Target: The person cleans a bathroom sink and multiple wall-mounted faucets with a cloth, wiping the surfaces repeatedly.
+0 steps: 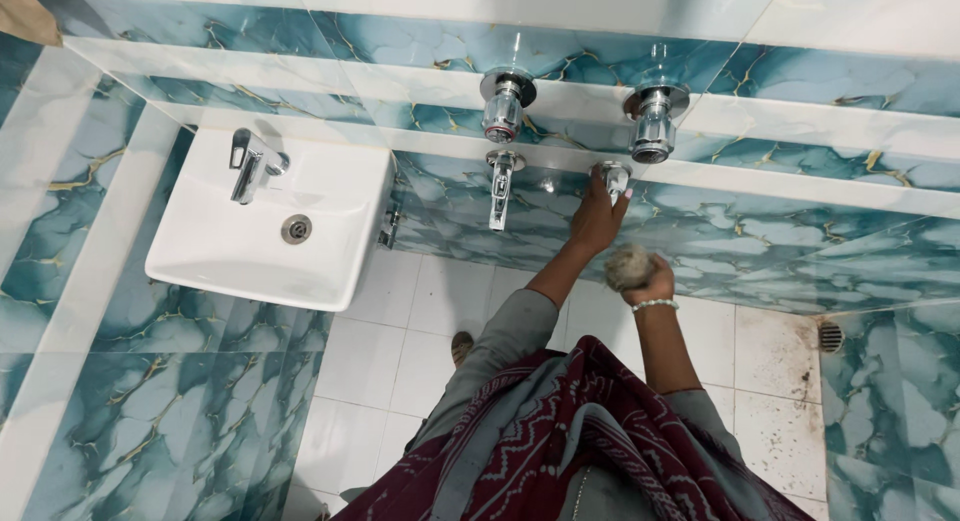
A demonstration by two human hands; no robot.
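Observation:
My left hand (597, 217) reaches up to the blue marbled wall and grips a small chrome tap (613, 175) on it. My right hand (650, 281), with a beaded bracelet at the wrist, is closed around a grey scrub pad (627, 266) held just below and right of that tap. A second chrome spout (500, 188) hangs on the wall to the left of my left hand. Two round chrome valve knobs (505, 103) (652, 121) sit higher on the wall.
A white wall basin (245, 266) with a chrome faucet (252, 164) hangs at the left. White floor tiles (420, 331) lie below, stained near a floor drain (830, 336) at the right. My foot (461, 347) stands on the tiles.

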